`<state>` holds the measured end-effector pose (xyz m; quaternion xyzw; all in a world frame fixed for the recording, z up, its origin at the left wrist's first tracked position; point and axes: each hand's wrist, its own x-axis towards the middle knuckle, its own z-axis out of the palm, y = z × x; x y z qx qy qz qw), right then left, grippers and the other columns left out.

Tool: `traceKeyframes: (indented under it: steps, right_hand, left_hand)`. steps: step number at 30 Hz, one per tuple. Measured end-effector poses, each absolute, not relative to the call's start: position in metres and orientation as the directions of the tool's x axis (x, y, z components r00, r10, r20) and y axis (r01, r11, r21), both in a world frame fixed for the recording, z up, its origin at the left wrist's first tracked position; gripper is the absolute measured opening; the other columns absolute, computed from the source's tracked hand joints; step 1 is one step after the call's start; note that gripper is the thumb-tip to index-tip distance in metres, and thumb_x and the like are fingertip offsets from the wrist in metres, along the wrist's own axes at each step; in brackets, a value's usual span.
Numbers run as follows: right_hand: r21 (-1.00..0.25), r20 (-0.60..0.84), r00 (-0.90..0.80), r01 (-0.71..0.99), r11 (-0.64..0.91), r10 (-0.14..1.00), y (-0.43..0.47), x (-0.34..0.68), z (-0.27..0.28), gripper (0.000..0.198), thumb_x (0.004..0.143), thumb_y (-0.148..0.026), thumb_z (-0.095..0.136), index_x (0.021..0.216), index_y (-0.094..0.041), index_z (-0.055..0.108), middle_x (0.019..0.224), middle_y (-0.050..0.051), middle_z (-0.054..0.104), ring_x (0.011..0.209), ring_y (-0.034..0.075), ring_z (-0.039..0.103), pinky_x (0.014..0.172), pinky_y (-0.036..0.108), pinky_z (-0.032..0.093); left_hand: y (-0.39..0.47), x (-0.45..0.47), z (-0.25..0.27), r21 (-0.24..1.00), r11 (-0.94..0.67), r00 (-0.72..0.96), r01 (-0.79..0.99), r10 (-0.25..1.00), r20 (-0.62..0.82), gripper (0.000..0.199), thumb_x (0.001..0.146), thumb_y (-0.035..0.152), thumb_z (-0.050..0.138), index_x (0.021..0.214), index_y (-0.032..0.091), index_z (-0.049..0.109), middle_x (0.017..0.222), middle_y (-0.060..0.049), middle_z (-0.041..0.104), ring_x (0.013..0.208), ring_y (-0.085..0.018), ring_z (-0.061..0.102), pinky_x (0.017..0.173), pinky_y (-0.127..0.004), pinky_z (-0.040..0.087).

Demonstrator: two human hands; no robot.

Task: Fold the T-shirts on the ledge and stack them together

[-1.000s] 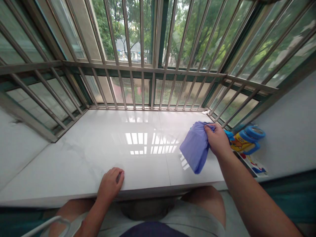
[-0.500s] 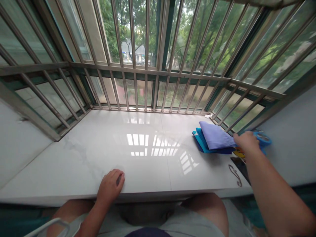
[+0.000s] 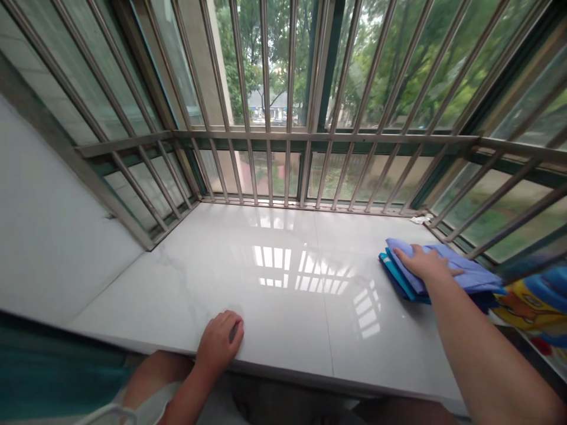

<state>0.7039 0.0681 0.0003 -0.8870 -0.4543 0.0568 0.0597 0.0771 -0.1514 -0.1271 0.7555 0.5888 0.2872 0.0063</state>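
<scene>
My right hand (image 3: 426, 263) lies flat on a folded lavender cloth (image 3: 472, 268), its fingers stretched apart. Beneath that top layer, turquoise and dark blue folded layers (image 3: 396, 275) show along the left edge of the pile. My left hand (image 3: 219, 337) rests near the front edge of the white marbled sill (image 3: 283, 319). Its fingers are curled in, with a dark gap by the thumb and no object visible in it.
A yellow and blue printed item (image 3: 535, 301), partly cut off, stands right of the pile. Metal bars (image 3: 305, 139) line the window behind the sill. A crumpled white scrap (image 3: 422, 218) sits in the far right corner. A white wall (image 3: 57, 224) borders the left.
My right hand has moved from the pile's right end, by a blue item, onto the top of the lavender cloth. The view has turned left. My left hand stays curled on the sill.
</scene>
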Motion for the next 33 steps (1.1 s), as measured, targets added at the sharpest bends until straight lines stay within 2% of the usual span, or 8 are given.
traceKeyframes:
  steps: [3, 9, 12, 16, 19, 25, 29, 33]
  right_hand:
    - [-0.139, -0.052, 0.565, 0.812, -0.566, 0.823, 0.079, 0.708, -0.005, 0.102, 0.084, -0.096, 0.048, 0.151, -0.022, 0.064, 0.165, 0.036, 0.042, 0.149, 0.066, 0.037, 0.103, 0.087, 0.036]
    - [-0.084, -0.005, 0.518, 0.852, -0.517, 0.855, 0.074, 0.711, -0.005, 0.103, 0.086, -0.097, 0.032, 0.153, -0.024, 0.062, 0.163, 0.031, 0.048, 0.144, 0.061, 0.047, 0.114, 0.09, 0.023]
    - [-0.078, 0.023, 0.504, 0.862, -0.501, 0.863, 0.07, 0.711, -0.005, 0.104, 0.085, -0.098, 0.034, 0.151, -0.022, 0.063, 0.16, 0.031, 0.051, 0.141, 0.06, 0.05, 0.117, 0.085, 0.025]
    - [-0.074, 0.017, 0.491, 0.869, -0.489, 0.871, 0.068, 0.708, -0.005, 0.105, 0.086, -0.097, 0.033, 0.154, -0.022, 0.061, 0.161, 0.031, 0.05, 0.143, 0.059, 0.05, 0.118, 0.084, 0.025]
    - [-0.064, 0.012, 0.498, 0.866, -0.496, 0.867, 0.067, 0.707, -0.005, 0.107, 0.086, -0.096, 0.028, 0.157, -0.022, 0.058, 0.163, 0.03, 0.047, 0.146, 0.058, 0.047, 0.119, 0.086, 0.021]
    - [-0.075, 0.028, 0.489, 0.871, -0.486, 0.872, 0.067, 0.709, -0.007, 0.107, 0.085, -0.097, 0.029, 0.157, -0.023, 0.058, 0.163, 0.029, 0.048, 0.145, 0.059, 0.047, 0.118, 0.087, 0.023]
    - [-0.08, 0.014, 0.48, 0.875, -0.478, 0.877, 0.066, 0.711, -0.008, 0.107, 0.086, -0.098, 0.03, 0.158, -0.023, 0.057, 0.166, 0.03, 0.044, 0.147, 0.06, 0.045, 0.119, 0.085, 0.022]
    - [-0.072, 0.043, 0.486, 0.873, -0.483, 0.873, 0.066, 0.711, -0.009, 0.105, 0.085, -0.097, 0.031, 0.157, -0.025, 0.058, 0.165, 0.028, 0.047, 0.147, 0.058, 0.046, 0.119, 0.086, 0.023]
  left_hand:
    - [-0.152, 0.079, -0.125, 0.341, -0.289, 0.124, 0.895, 0.893, 0.432, 0.018, 0.104, 0.026, 0.054, 0.091, 0.025, 0.066, 0.089, -0.005, 0.071, 0.086, -0.024, 0.068, 0.082, -0.038, 0.052]
    - [-0.153, 0.08, -0.129, 0.352, -0.272, 0.096, 0.896, 0.89, 0.445, 0.02, 0.105, 0.029, 0.053, 0.091, 0.026, 0.066, 0.086, -0.005, 0.072, 0.083, -0.023, 0.069, 0.08, -0.038, 0.052]
    - [-0.154, 0.08, -0.133, 0.319, -0.233, 0.07, 0.919, 0.891, 0.449, 0.02, 0.105, 0.03, 0.052, 0.092, 0.027, 0.067, 0.081, -0.003, 0.073, 0.077, -0.023, 0.07, 0.074, -0.037, 0.05]
    - [-0.156, 0.081, -0.135, 0.269, -0.182, 0.04, 0.946, 0.887, 0.461, 0.021, 0.104, 0.03, 0.052, 0.089, 0.027, 0.067, 0.076, -0.001, 0.074, 0.069, -0.023, 0.071, 0.068, -0.036, 0.048]
    - [-0.158, 0.082, -0.136, 0.254, -0.171, 0.032, 0.952, 0.88, 0.474, 0.023, 0.104, 0.029, 0.051, 0.086, 0.027, 0.066, 0.074, -0.001, 0.073, 0.068, -0.023, 0.071, 0.069, -0.036, 0.048]
    - [-0.159, 0.084, -0.133, 0.215, -0.149, 0.031, 0.965, 0.88, 0.474, 0.026, 0.103, 0.029, 0.05, 0.081, 0.028, 0.063, 0.069, -0.001, 0.07, 0.065, -0.022, 0.068, 0.066, -0.036, 0.045]
    - [-0.16, 0.085, -0.131, 0.215, -0.15, 0.032, 0.965, 0.88, 0.473, 0.027, 0.103, 0.029, 0.051, 0.079, 0.028, 0.062, 0.067, -0.001, 0.068, 0.065, -0.023, 0.067, 0.065, -0.036, 0.044]
    - [-0.159, 0.085, -0.131, 0.217, -0.154, 0.03, 0.964, 0.873, 0.487, 0.028, 0.103, 0.029, 0.05, 0.079, 0.027, 0.063, 0.067, 0.0, 0.068, 0.064, -0.022, 0.066, 0.065, -0.036, 0.044]
